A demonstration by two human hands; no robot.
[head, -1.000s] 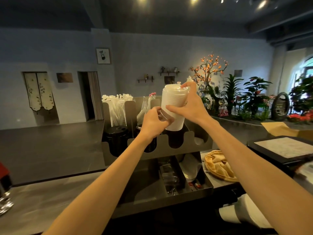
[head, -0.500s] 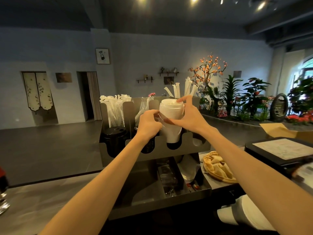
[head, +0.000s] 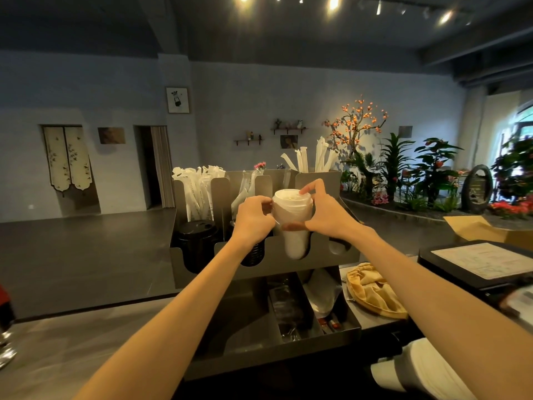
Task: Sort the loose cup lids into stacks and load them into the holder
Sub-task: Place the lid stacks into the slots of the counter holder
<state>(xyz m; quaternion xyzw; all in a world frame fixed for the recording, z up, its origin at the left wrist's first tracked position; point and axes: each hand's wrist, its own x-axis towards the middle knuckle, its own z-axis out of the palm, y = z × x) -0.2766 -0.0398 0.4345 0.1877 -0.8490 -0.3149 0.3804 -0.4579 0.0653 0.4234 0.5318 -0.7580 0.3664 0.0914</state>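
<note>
A tall white stack of plastic cup lids (head: 292, 215) stands in the third round slot of the dark metal holder (head: 317, 255). The left hand (head: 253, 216) curls its fingers around the stack's left side. The right hand (head: 324, 213) grips its right side, one finger on top. A black lid stack (head: 196, 235) sits in the holder's first slot.

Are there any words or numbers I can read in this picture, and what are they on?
None can be read.
Printed sheet on the black tray at right: lines of print, too small and blurred.
Framed picture on the wall: a dark drawing, no clear letters.
Straw wrappers in the holder: faint marks, unreadable.
White lid stack, held by both hands: no print visible.
</note>
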